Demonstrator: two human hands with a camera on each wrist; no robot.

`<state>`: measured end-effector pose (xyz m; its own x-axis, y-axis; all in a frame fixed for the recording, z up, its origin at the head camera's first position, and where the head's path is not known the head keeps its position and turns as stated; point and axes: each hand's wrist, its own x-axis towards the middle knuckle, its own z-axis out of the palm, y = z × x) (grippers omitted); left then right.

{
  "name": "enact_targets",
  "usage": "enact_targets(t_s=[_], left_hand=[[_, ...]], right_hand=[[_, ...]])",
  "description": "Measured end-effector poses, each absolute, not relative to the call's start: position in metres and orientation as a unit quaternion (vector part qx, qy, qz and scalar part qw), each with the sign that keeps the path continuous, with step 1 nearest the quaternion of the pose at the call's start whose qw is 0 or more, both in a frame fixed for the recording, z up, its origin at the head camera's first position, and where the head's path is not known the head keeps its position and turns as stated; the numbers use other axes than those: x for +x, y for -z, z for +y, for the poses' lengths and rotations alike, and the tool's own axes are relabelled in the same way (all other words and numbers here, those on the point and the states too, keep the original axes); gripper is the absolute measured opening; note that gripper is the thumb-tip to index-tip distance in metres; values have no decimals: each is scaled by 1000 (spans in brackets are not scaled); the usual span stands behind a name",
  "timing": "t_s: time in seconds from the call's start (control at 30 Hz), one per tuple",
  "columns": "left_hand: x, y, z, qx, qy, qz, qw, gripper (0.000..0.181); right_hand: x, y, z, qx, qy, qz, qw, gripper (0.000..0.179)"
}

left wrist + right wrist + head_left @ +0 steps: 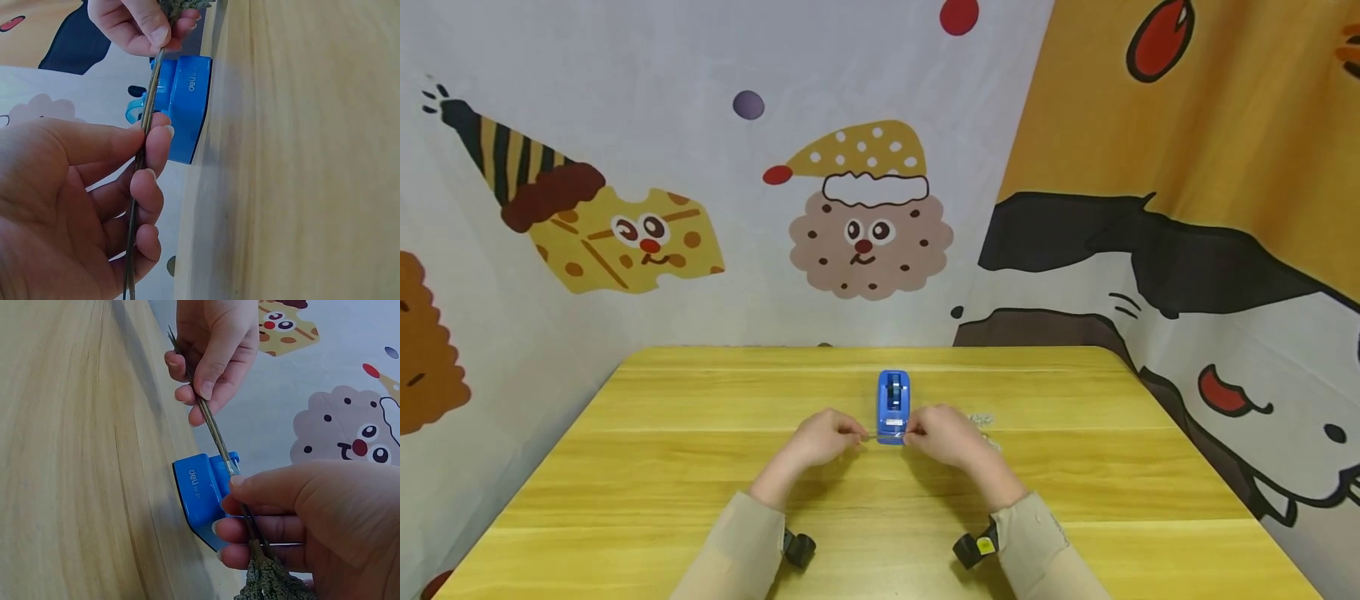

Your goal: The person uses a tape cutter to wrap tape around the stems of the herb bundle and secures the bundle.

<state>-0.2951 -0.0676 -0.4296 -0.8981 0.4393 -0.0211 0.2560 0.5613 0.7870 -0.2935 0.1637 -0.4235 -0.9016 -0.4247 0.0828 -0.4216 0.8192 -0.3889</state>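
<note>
Between both hands runs a small bunch of thin brown stems [215,434], with grey-green dried flower heads [269,581] at the right hand's end. My left hand [825,437] pinches the stems between thumb and forefinger, the other fingers curled loosely along them in the left wrist view. My right hand [946,433] pinches them nearer the flower heads. A shiny clear piece of tape [232,467] shows on the stems right at the right fingertips. Just beyond the hands stands a blue tape dispenser [883,418] marked "deli"; the stems cross its near end in the head view.
The wooden table [1075,475] reaches back to a cloth backdrop [700,50] printed with cartoon figures. Pale green tufts [981,418] show just past the right hand. A black camera [799,549] sits at the left wrist, another black camera [967,552] at the right.
</note>
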Motion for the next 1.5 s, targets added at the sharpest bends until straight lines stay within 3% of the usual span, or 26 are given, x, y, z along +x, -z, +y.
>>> enact_targets(t_s=[0.3,0.8,1.03,1.5], left_hand=[[-295,429,-70,197,-421,879,105,17],[-304,426,-71,220,-396,878,155,19],[-325,416,-68,196,-375,899,113,25],[-357,432,-38,168,-555,810,84,47]], right_hand=[[-292,422,162,-220,188,957,12,31],[-297,436,163,-225,215,950,-20,19],[-297,439,163,-223,221,949,-13,18],[-298,440,165,-223,214,951,-24,17]])
